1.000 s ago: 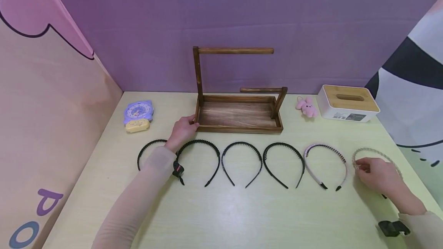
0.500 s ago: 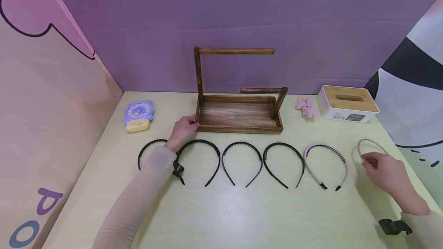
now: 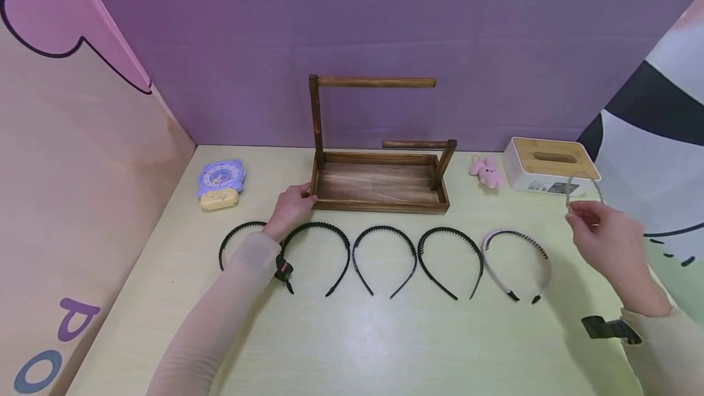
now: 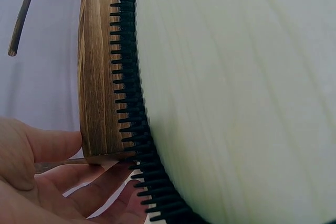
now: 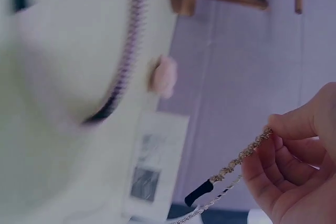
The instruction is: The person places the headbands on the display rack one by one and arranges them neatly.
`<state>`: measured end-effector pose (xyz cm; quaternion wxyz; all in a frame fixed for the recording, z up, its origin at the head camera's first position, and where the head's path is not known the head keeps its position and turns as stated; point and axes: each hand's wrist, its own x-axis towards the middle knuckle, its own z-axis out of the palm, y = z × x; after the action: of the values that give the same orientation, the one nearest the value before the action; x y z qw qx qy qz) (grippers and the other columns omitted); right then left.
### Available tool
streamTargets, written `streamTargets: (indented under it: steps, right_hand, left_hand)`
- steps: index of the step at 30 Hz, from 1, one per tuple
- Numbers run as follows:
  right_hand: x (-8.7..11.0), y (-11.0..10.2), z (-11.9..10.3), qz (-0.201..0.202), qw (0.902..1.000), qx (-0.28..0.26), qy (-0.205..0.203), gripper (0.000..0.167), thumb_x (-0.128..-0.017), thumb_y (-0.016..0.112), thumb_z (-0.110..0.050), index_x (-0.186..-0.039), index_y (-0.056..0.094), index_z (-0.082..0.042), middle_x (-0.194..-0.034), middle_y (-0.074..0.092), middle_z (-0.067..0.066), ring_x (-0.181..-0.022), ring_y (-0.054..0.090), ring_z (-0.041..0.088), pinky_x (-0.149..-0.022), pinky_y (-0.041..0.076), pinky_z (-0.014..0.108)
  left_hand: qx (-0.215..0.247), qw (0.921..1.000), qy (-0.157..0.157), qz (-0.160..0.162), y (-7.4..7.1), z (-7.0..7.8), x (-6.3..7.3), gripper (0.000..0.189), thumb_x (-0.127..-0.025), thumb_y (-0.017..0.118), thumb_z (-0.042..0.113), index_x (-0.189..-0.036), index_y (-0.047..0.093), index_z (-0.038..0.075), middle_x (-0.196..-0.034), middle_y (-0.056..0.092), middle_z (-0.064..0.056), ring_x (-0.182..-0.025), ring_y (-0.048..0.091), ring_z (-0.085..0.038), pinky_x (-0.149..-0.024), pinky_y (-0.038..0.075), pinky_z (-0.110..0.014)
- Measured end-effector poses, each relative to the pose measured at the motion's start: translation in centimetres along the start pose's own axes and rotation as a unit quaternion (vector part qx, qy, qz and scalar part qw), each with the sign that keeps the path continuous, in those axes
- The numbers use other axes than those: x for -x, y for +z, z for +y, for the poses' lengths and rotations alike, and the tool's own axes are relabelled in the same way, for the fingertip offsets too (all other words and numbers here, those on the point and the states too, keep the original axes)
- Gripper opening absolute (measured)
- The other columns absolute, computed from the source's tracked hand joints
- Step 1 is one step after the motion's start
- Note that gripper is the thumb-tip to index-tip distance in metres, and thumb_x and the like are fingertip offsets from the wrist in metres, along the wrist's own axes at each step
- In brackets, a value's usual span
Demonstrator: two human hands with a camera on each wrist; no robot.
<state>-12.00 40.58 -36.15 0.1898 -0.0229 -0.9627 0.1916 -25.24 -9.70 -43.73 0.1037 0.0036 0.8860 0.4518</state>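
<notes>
My left hand point(image 3: 288, 211) holds the front left corner of a brown wooden tray stand point(image 3: 379, 206) with two rods above it. In the left wrist view the thumb presses on the tray's wooden side point(image 4: 100, 77), with the other fingers beyond its corner. Thumb and fingers of my right hand point(image 3: 613, 243) pinch a thin beaded headband point(image 5: 231, 167), raised above the right side of the table. One black-tipped end of it hangs free in the right wrist view. A lilac headband point(image 3: 492, 271) lies on the table to this hand's left.
Several toothed headbands form a row in front of the tray, including black ones point(image 3: 348, 246) point(image 3: 420, 246); my left forearm partly covers the leftmost. A blue clock point(image 3: 220, 175) and yellow case point(image 3: 219, 200) sit at left. A pink plush point(image 3: 488, 173) and tissue box point(image 3: 555, 150) stand at back right.
My right hand has lifted the beaded headband off the table and carried it up and away from me, in front of the tissue box. The left hand stays at the tray's corner.
</notes>
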Motion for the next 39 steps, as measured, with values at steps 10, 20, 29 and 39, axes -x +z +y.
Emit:
streamTargets:
  steps: [10, 20, 29, 39]
  right_hand:
    - [-4.7, 1.4, -6.0, 0.065, 0.9948, -0.073, -0.028, 0.023, -0.091, 0.061, -0.009, -0.107, 0.065, 0.007, -0.092, 0.064, 0.022, -0.072, 0.041, -0.010, -0.064, 0.033, 0.007]
    - [-8.8, 2.4, -9.1, 0.104, 0.9846, -0.127, -0.059, 0.024, -0.093, 0.059, -0.011, -0.109, 0.064, 0.006, -0.097, 0.065, 0.020, -0.077, 0.044, -0.012, -0.070, 0.036, 0.007]
    - [-10.7, 3.3, -11.1, 0.110, 0.9786, -0.150, -0.087, 0.024, -0.094, 0.058, -0.010, -0.112, 0.064, 0.005, -0.098, 0.065, 0.016, -0.083, 0.051, 0.000, -0.075, 0.039, 0.009]
    - [-12.5, 4.1, -12.6, 0.127, 0.9690, -0.175, -0.120, 0.021, -0.091, 0.062, -0.007, -0.108, 0.065, 0.005, -0.094, 0.067, 0.014, -0.080, 0.055, -0.001, -0.072, 0.041, 0.008]
  left_hand:
    - [0.013, 0.9999, -0.001, -0.005, -0.1, -0.2, -0.1, 0.051, -0.099, 0.051, 0.022, -0.146, 0.038, 0.007, -0.138, 0.048, -0.016, -0.126, 0.043, -0.027, -0.099, 0.038, -0.042]
    - [0.012, 0.9999, 0.001, 0.002, -0.1, -0.2, -0.3, 0.050, -0.098, 0.052, 0.020, -0.145, 0.039, 0.007, -0.135, 0.051, -0.016, -0.124, 0.044, -0.026, -0.098, 0.039, -0.040]
    - [0.003, 1.0000, 0.009, 0.000, 0.1, -0.4, -0.4, 0.050, -0.099, 0.052, 0.020, -0.145, 0.039, 0.006, -0.133, 0.053, -0.016, -0.120, 0.048, -0.026, -0.095, 0.041, -0.040]
    - [-0.006, 0.9999, 0.015, -0.005, -0.1, 0.0, -0.2, 0.050, -0.099, 0.051, 0.018, -0.145, 0.039, 0.004, -0.132, 0.054, -0.017, -0.117, 0.051, -0.026, -0.093, 0.042, -0.040]
